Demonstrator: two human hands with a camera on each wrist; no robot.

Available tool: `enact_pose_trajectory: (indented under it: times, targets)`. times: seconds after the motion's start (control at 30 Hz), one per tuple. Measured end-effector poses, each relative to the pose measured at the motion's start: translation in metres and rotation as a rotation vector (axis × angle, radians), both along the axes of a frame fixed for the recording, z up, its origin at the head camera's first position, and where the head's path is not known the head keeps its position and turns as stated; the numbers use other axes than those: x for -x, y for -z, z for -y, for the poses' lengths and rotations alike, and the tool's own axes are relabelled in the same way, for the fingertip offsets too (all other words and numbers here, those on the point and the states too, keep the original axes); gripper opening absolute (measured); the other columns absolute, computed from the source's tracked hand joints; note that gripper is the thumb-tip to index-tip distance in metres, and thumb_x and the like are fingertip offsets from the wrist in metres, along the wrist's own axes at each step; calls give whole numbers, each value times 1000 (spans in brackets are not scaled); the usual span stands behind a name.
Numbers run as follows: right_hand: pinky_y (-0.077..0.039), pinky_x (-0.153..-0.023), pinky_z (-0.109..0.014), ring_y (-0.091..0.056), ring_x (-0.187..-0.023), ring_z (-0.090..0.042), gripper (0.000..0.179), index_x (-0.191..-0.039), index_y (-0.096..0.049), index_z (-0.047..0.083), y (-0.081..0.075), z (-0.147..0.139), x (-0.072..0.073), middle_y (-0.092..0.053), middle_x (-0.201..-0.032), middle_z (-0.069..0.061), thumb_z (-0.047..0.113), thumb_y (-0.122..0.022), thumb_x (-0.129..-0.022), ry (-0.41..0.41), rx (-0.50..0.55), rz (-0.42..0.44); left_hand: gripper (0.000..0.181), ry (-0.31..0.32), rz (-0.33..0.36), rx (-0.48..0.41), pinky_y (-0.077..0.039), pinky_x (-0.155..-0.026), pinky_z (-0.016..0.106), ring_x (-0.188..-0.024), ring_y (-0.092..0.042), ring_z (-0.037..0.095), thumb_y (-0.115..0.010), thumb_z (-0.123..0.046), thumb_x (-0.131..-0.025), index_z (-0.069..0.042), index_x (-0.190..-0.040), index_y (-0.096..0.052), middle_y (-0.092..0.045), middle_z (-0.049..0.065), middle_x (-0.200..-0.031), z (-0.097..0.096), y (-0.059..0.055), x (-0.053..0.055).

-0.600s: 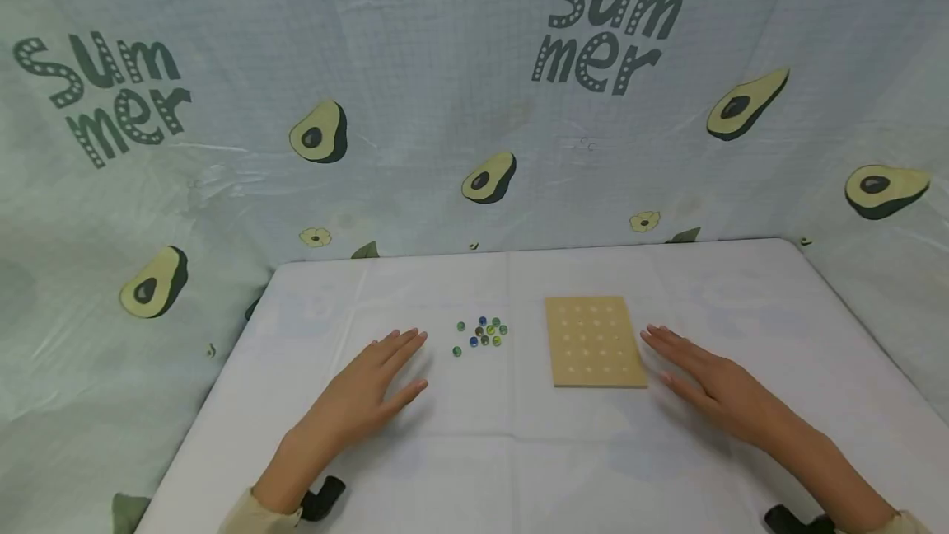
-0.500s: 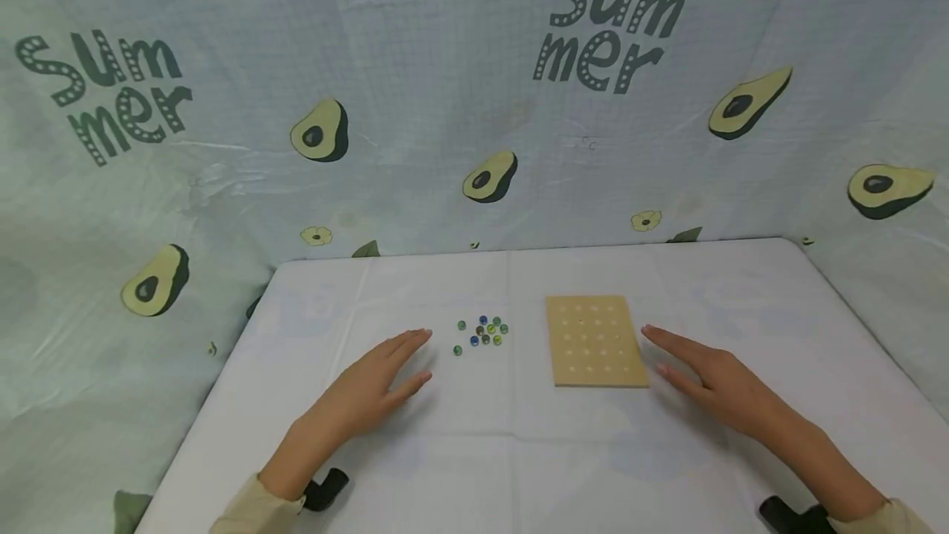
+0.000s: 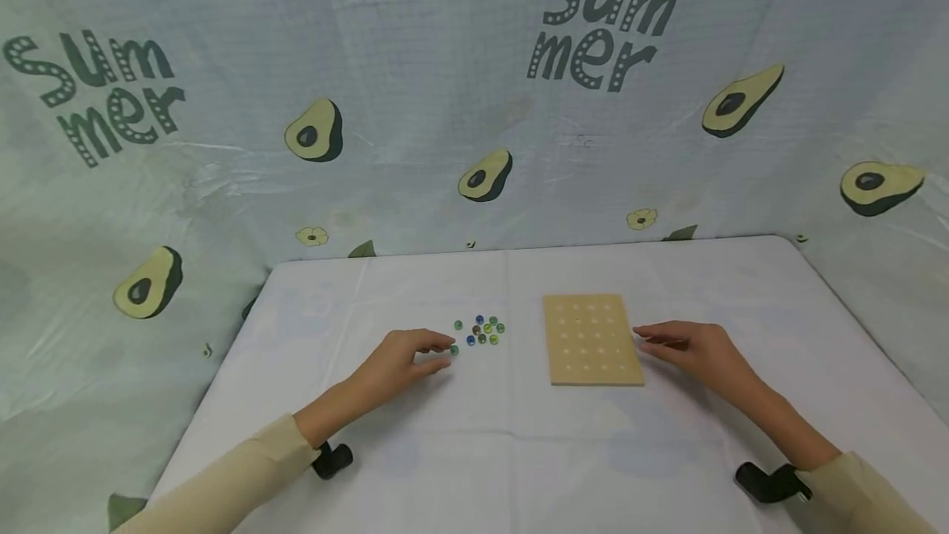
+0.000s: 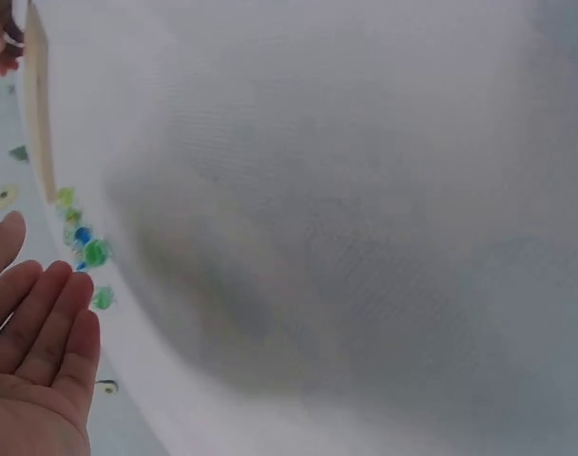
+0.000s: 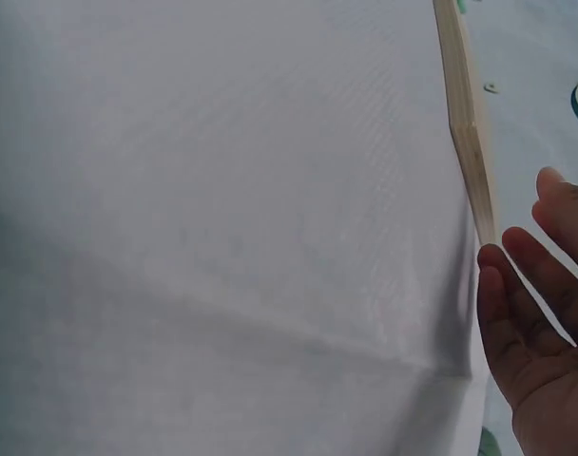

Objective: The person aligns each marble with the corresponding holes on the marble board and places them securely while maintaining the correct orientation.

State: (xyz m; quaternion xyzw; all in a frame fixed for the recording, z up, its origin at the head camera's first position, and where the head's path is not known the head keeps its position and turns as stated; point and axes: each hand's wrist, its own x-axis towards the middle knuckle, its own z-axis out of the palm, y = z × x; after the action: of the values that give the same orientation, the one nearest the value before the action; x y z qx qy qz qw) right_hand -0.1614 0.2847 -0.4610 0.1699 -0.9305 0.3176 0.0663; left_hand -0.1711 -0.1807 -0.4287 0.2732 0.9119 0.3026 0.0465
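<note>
Several glass marbles [image 3: 482,338], green, blue, yellow and brown, lie in a loose cluster left of the table's middle. My left hand [image 3: 400,363] reaches to the cluster's near left side, thumb and fingertips parted close to a green marble [image 3: 455,349]. In the left wrist view its fingers [image 4: 44,318] are loosely bent with no marble among them. A square wooden board [image 3: 593,344] with rows of small pale hollows lies flat to the right. Beside its right edge, my right hand [image 3: 697,351] has relaxed fingers; whether the fingertips touch the board, I cannot tell.
A white cloth covers the table [image 3: 474,460]. Behind it hangs a pale curtain [image 3: 415,89] with avocado prints and lettering. Black wrist cameras sit under both forearms, the left camera [image 3: 332,461] and the right camera [image 3: 771,483] low above the cloth.
My left hand has moved right to the nearest marbles, its fingers bending more. The right hand has shifted slightly left toward the board, fingers bending too. Marbles and board keep their places.
</note>
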Motion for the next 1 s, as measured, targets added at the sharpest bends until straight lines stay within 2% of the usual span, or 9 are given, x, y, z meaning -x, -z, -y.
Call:
enact_pose_trajectory:
  times: [0.13, 0.23, 0.33, 0.47, 0.57, 0.77, 1.0]
  targets:
    - [-57, -78, -20, -72, -103, -23, 33, -121, -76, 16, 2, 2, 7, -75, -118, -4, 29, -78, -91, 28, 24, 69, 29, -21, 7, -48, -58, -89, 43, -103, -70, 24, -75, -16, -94, -4, -120, -74, -74, 8, -115, 0, 2, 7]
    - [-56, -80, -19, -71, -106, -25, 36, -123, -76, 14, 3, 3, 12, -74, -120, -5, 32, -78, -91, 42, 31, 120, 28, -67, 41, -77, -59, -88, 40, -99, -70, 20, -78, -15, -91, -5, -117, -75, -75, 6, -110, 1, 3, 11]
    - [-55, -79, -18, -71, -103, -23, 37, -123, -76, 13, 3, 5, 16, -75, -116, -5, 29, -80, -90, 36, 40, 144, 29, -93, 87, -87, -59, -85, 34, -94, -69, 15, -80, -16, -89, -6, -115, -76, -75, 3, -107, 3, 4, 16]
    - [-56, -75, -18, -71, -94, -12, 38, -123, -76, 13, 6, 6, 20, -77, -108, -1, 25, -82, -87, 26, 49, 154, 30, -79, 134, -102, -57, -79, 27, -91, -66, 13, -82, -17, -87, -5, -114, -76, -75, 3, -105, 5, 5, 20]
    - [-55, -74, -18, -68, -91, -6, 38, -121, -76, 14, 8, 5, 22, -77, -107, 1, 30, -82, -87, 30, 38, 162, 31, -68, 155, -111, -56, -78, 25, -91, -66, 13, -82, -18, -87, -5, -114, -76, -75, 3, -105, 5, 5, 24]
    - [-55, -74, -20, -68, -91, -8, 40, -120, -77, 14, 9, 3, 25, -76, -110, -1, 37, -82, -87, 17, 24, 174, 30, -56, 171, -106, -56, -80, 24, -91, -67, 12, -83, -17, -86, -6, -114, -77, -75, 2, -108, 5, 6, 31]
    - [-55, -74, -20, -67, -89, -2, 44, -119, -77, 16, 9, 0, 27, -76, -109, 1, 42, -83, -84, 5, 32, 186, 26, -33, 247, -147, -56, -77, 21, -91, -69, 11, -82, -10, -86, -7, -111, -78, -76, 3, -106, 6, 14, 39]
